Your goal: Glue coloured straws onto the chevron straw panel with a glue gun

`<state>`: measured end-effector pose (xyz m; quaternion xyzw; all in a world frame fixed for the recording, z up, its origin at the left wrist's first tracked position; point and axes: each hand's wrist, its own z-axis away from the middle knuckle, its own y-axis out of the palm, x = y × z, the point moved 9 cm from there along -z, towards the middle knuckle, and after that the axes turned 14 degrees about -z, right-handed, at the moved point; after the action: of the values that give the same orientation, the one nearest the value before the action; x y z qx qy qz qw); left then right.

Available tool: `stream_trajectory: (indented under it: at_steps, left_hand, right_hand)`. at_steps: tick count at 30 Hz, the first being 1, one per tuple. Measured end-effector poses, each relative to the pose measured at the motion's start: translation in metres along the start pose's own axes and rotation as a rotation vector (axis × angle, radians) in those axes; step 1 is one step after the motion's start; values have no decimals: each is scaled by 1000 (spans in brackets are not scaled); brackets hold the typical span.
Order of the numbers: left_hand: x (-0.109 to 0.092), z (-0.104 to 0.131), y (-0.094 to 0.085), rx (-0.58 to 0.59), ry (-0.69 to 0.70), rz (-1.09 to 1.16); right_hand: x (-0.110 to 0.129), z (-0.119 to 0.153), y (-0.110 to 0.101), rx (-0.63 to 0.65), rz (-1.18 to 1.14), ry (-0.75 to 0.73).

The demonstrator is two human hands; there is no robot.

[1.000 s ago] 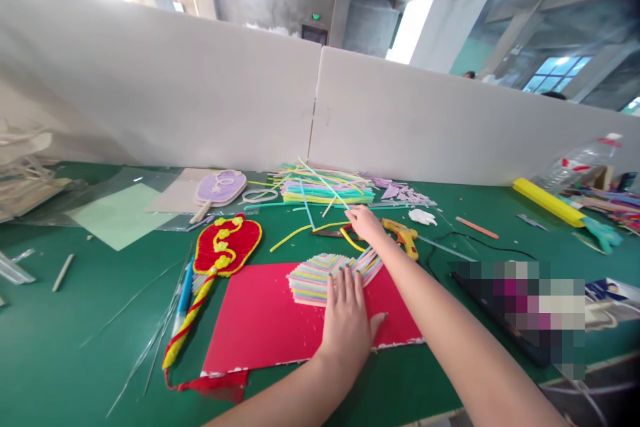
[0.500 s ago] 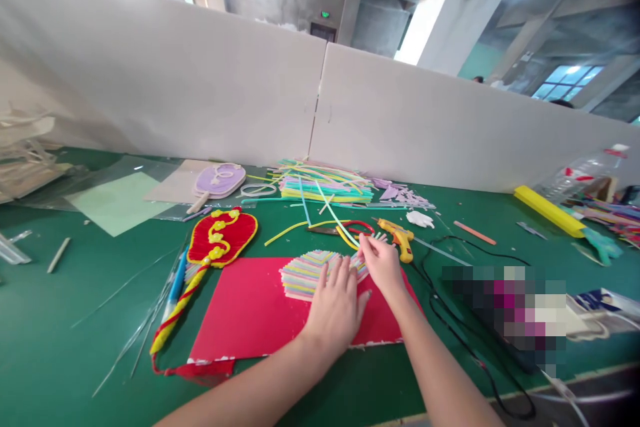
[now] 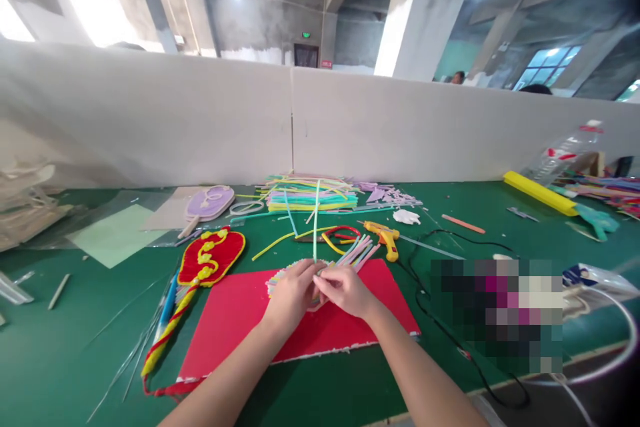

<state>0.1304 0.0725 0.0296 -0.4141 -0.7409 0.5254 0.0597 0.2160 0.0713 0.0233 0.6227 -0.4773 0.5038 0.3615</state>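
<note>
A pale green pipe cleaner point(image 3: 317, 220) stands upright between my hands. My right hand point(image 3: 347, 290) pinches its lower end. My left hand point(image 3: 295, 287), fingers curled together, meets the right one at the same stem. Beneath both hands lies a striped panel of pastel pipe cleaners point(image 3: 274, 278), mostly hidden by them. A bunch of loose pastel pipe-cleaner ends point(image 3: 359, 250) sticks out to its upper right. All this is over a red board point(image 3: 230, 313) on the green table.
Beyond the board lie red-handled scissors point(image 3: 345, 235), a yellow glue gun point(image 3: 386, 240) with a black cord, and a pipe-cleaner pile point(image 3: 310, 197). A red fan with yellow trim point(image 3: 213, 257) lies left, a purple fan point(image 3: 210, 202) behind it. A white partition point(image 3: 400, 127) stands at the back.
My left hand has lifted from lying flat on the striped panel and closed beside the right hand. My right hand has moved left with the pale green pipe cleaner. The camera view has shifted.
</note>
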Motion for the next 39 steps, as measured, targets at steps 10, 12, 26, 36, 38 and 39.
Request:
stream_trajectory:
  at_steps: [10,12,26,36,38,39]
  left_hand:
    - [-5,-3,-31,-188,66,111]
    - [-7,-5,-28,-135,81,168]
    - [23,-12,-13,36,-154,449]
    - [19,-10,2,138,-184,526]
    - [29,-11,2,80,-243,545]
    - [35,-11,1,46,-279,550]
  right_hand:
    - [-35,-13,-26,-155,-414,201]
    - [-37,-13,-25,-146,-452,212]
    - [-38,-14,-33,-208,-559,195]
    - [-43,-13,-33,-225,-582,204]
    - [-43,-13,-39,-265,-590,178]
    - [-43,-13,-42,-281,-594,167]
